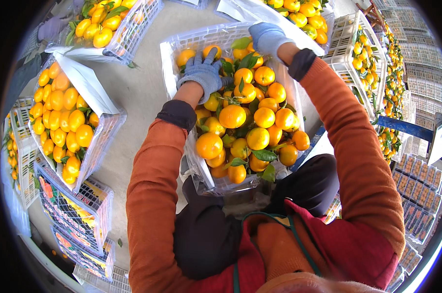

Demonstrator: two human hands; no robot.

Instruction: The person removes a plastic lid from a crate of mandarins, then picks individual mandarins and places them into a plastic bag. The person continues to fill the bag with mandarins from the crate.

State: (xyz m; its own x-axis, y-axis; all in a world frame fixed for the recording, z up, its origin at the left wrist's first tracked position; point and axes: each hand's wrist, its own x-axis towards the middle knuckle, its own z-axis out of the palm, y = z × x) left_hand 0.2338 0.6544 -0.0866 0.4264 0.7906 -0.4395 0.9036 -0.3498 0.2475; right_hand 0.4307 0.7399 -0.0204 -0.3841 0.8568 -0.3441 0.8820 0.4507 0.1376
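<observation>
In front of me stands a plastic crate (168,78) with a clear plastic liner, heaped with leafy orange citrus fruit (232,116). My left hand (203,73), in a blue-grey knit glove, lies palm down with spread fingers on the fruit at the crate's far left part. My right hand (270,38), gloved alike, is at the far right corner of the crate, over its rim. Its fingertips are partly hidden, so whether it grips the liner or a fruit cannot be told. Several green leaves (247,60) stick out between the two hands.
Lined crates of citrus stand at the left (107,113), upper left (140,29) and upper right (329,33). White crates (347,36) with leafy fruit are on the right, beside a blue bar (404,128). Printed crates (72,208) are stacked lower left. Part of another person's gloved hand (52,28) shows upper left.
</observation>
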